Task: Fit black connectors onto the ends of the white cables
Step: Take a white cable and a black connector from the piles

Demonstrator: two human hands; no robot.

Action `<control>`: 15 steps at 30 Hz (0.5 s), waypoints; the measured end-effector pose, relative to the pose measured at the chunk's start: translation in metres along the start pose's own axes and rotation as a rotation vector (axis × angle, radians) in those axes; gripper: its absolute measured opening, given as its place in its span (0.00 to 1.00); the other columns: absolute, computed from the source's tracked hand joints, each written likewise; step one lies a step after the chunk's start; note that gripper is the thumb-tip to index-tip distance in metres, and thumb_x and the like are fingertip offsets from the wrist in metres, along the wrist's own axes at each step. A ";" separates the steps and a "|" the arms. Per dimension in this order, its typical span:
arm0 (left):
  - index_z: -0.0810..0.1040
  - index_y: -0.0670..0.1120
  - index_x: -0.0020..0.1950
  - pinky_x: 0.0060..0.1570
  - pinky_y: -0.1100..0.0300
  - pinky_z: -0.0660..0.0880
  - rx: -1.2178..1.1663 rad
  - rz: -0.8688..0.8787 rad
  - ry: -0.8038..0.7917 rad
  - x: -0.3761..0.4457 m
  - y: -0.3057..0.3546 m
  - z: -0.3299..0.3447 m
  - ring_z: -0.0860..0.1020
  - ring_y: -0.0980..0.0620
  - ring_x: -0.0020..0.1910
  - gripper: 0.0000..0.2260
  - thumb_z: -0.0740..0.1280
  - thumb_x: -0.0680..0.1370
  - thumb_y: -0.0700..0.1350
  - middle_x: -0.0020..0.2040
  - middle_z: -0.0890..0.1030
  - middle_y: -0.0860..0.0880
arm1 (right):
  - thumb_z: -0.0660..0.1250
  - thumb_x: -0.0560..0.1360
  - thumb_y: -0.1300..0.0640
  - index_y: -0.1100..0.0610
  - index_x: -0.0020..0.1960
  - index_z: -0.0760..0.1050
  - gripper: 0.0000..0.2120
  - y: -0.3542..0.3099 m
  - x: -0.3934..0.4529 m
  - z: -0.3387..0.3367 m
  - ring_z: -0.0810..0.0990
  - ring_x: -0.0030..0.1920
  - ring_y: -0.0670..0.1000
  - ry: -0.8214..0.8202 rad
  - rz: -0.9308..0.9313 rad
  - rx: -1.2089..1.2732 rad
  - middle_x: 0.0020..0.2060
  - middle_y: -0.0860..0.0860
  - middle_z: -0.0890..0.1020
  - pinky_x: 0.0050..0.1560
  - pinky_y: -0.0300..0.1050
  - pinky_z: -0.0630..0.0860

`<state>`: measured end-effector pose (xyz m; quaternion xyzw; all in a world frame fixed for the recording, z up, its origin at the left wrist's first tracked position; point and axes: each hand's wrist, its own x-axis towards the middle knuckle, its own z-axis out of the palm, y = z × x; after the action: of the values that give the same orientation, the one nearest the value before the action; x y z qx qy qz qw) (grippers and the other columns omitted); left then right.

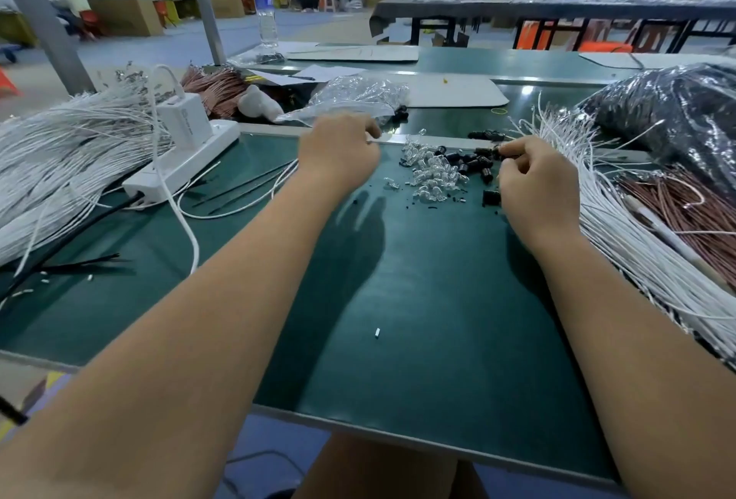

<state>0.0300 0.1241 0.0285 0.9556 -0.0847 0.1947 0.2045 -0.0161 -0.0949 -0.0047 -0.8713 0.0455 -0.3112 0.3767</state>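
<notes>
Head view: small glossy black connectors (472, 164) lie scattered beside thin white cables (621, 219).

far left: your water bottle (265, 8) stands upright
left: power strip (183, 164), charger (185, 120) plugged in
centre: clear bulbs (428, 172) heaped

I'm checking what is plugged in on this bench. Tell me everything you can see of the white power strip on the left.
The power strip is a long white block, plastic by its look, lying flat on the green mat at a slant, near the left bundle of white cables. A white boxy charger stands plugged into its top, with a white cord looping over the strip and toward the front. A dark lead leaves its near end. Neither hand touches it.
</notes>
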 end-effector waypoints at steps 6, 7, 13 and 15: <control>0.78 0.55 0.60 0.61 0.53 0.70 -0.139 0.073 -0.163 -0.013 0.049 0.051 0.73 0.49 0.62 0.15 0.62 0.76 0.44 0.63 0.77 0.52 | 0.58 0.75 0.68 0.59 0.56 0.78 0.14 0.011 0.008 -0.018 0.73 0.47 0.54 0.164 0.015 -0.274 0.50 0.57 0.79 0.43 0.43 0.66; 0.78 0.56 0.61 0.62 0.52 0.68 -0.105 0.079 -0.136 -0.015 0.051 0.058 0.72 0.49 0.64 0.15 0.61 0.76 0.44 0.64 0.77 0.53 | 0.58 0.74 0.69 0.61 0.57 0.77 0.15 0.015 0.009 -0.021 0.73 0.51 0.57 0.142 0.027 -0.370 0.53 0.60 0.78 0.47 0.44 0.67; 0.79 0.59 0.54 0.52 0.56 0.59 -0.242 -0.041 -0.153 -0.011 0.044 0.070 0.74 0.50 0.60 0.15 0.58 0.77 0.43 0.59 0.79 0.56 | 0.60 0.72 0.67 0.61 0.43 0.71 0.03 0.023 0.006 -0.025 0.70 0.57 0.62 -0.080 0.140 -0.716 0.54 0.63 0.75 0.59 0.54 0.67; 0.80 0.58 0.52 0.52 0.57 0.58 -0.261 -0.052 -0.147 -0.011 0.044 0.069 0.74 0.50 0.59 0.15 0.58 0.77 0.43 0.58 0.80 0.56 | 0.61 0.73 0.68 0.63 0.48 0.76 0.07 0.025 0.008 -0.026 0.70 0.57 0.63 -0.045 0.136 -0.676 0.54 0.63 0.75 0.56 0.53 0.68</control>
<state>0.0325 0.0557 -0.0179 0.9344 -0.0993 0.1062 0.3253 -0.0203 -0.1313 -0.0043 -0.9485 0.1957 -0.2332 0.0878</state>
